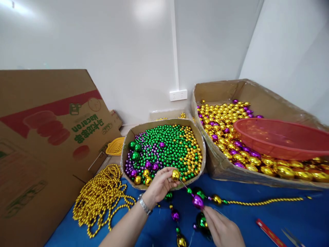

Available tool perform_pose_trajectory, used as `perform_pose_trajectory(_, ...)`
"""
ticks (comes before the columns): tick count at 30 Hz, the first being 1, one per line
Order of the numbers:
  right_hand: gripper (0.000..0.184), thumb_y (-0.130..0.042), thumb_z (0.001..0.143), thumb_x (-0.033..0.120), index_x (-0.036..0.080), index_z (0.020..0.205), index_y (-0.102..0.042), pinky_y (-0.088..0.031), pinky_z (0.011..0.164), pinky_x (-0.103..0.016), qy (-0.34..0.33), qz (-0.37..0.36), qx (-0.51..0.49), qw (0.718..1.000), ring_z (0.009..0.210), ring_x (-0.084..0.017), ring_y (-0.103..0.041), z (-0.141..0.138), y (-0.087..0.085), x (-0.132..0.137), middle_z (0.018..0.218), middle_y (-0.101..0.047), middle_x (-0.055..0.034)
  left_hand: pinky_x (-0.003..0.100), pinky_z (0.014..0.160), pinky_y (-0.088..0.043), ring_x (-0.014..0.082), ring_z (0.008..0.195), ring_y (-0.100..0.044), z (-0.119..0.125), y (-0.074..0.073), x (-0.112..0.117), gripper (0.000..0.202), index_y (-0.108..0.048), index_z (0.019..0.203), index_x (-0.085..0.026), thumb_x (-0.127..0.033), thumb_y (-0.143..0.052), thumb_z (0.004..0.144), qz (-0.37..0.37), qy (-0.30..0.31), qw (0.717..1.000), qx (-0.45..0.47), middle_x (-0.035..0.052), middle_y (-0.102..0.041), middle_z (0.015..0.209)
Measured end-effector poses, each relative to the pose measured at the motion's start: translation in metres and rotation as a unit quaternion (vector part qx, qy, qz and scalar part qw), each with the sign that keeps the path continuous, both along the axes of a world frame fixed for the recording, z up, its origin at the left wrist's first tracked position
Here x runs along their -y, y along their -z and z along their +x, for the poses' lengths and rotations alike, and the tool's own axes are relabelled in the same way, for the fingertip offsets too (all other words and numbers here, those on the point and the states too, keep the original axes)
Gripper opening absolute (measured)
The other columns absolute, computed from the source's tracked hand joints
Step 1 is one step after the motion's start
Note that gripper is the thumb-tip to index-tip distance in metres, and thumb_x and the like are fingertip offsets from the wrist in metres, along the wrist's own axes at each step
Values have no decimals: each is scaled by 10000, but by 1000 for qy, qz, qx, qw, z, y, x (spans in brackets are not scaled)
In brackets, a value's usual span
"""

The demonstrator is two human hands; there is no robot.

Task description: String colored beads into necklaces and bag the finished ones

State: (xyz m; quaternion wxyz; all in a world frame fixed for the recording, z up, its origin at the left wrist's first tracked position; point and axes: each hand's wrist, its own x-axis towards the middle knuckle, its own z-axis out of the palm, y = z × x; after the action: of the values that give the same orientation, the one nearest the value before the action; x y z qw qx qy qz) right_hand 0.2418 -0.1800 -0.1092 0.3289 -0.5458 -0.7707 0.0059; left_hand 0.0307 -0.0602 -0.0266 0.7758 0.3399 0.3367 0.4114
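Observation:
My left hand [163, 183], with a metal bracelet at its wrist, pinches a shiny gold ball bead [175, 175] over the near rim of the small-bead box. A thin needle or wire runs from that bead down to a small green bead [189, 190] and a purple ball bead [197, 201]. The fingers of my right hand [222, 228] are closed on the purple bead. Around it lie large green beads [202, 220] and a strung length with a purple bead [175, 215] and a gold bead [181, 240]. A thin gold bead strand [264, 202] stretches right.
A cardboard box [124, 151] holds green, purple and gold beads. Coiled gold strands [100, 195] lie left beside a big carton [51, 144]. Right stands a large bead box [218, 171] with a red basket [280, 137]. A red strip [269, 232] and pointed metal tool [291, 237] lie front right.

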Motion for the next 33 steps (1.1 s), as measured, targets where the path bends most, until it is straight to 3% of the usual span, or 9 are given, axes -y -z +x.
perform_pose_trajectory(6,298,-321,959,236,209,970,-617,-502,536,-210,-3,34,7,999,627,-165,-696,-1,-4,0,799,-730,-50,231,619,-501,156,687,-658,1,1,1,249,-621,978,-118,-264,-677,784,-19,-17,1000,-1,72,-665,828)
perform_pose_trajectory(10,303,-308,972,269,225,1003,-606,-496,553,-209,7,13,-7,1000,646,-160,-695,-3,-5,-2,811,-726,-45,247,632,-506,152,700,-642,3,0,7,254,-634,986,-126,-261,-690,778,1,-7,1000,-7,54,-641,810)
perform_pose_trajectory(15,229,-337,970,312,227,1020,-544,-484,511,-207,36,-58,-94,993,597,-149,-676,-9,-2,-3,747,-695,-20,302,756,-518,151,808,-613,9,-2,21,270,-651,999,-128,-210,-724,752,41,11,999,-25,68,-635,906)
perform_pose_trajectory(21,325,-280,978,322,228,1116,-559,-527,663,-210,10,-58,-174,983,760,-136,-653,-7,2,-1,908,-618,-71,290,755,-513,145,806,-605,8,1,25,286,-670,993,-131,-207,-746,728,4,4,1000,-5,75,-643,910)
perform_pose_trajectory(25,324,-387,943,410,242,1091,-622,-530,665,-218,6,-86,-220,972,740,-148,-649,0,-2,1,866,-623,-62,281,739,-510,135,767,-600,9,2,29,299,-683,975,-125,-228,-765,707,-8,-3,1000,-6,72,-640,884)
perform_pose_trajectory(28,307,-519,865,487,243,1003,-644,-548,689,-250,13,-189,-330,925,767,-184,-669,2,-3,2,870,-664,-53,273,716,-510,132,745,-594,11,4,35,326,-683,971,-122,-253,-781,689,-7,-11,1000,-17,70,-635,865)
perform_pose_trajectory(31,413,-584,784,585,225,984,-623,-563,643,-284,15,-300,-471,829,692,-197,-673,-2,-1,2,819,-668,-41,269,709,-512,128,740,-585,14,9,41,335,-675,967,-123,-286,-778,693,2,-33,999,-30,63,-623,856)
perform_pose_trajectory(33,485,-631,720,629,220,980,-611,-562,640,-306,14,-331,-539,774,682,-203,-670,-6,1,2,822,-668,-41,268,703,-515,131,747,-582,17,12,46,339,-662,963,-131,-304,-775,695,21,-43,998,-51,56,-619,846)
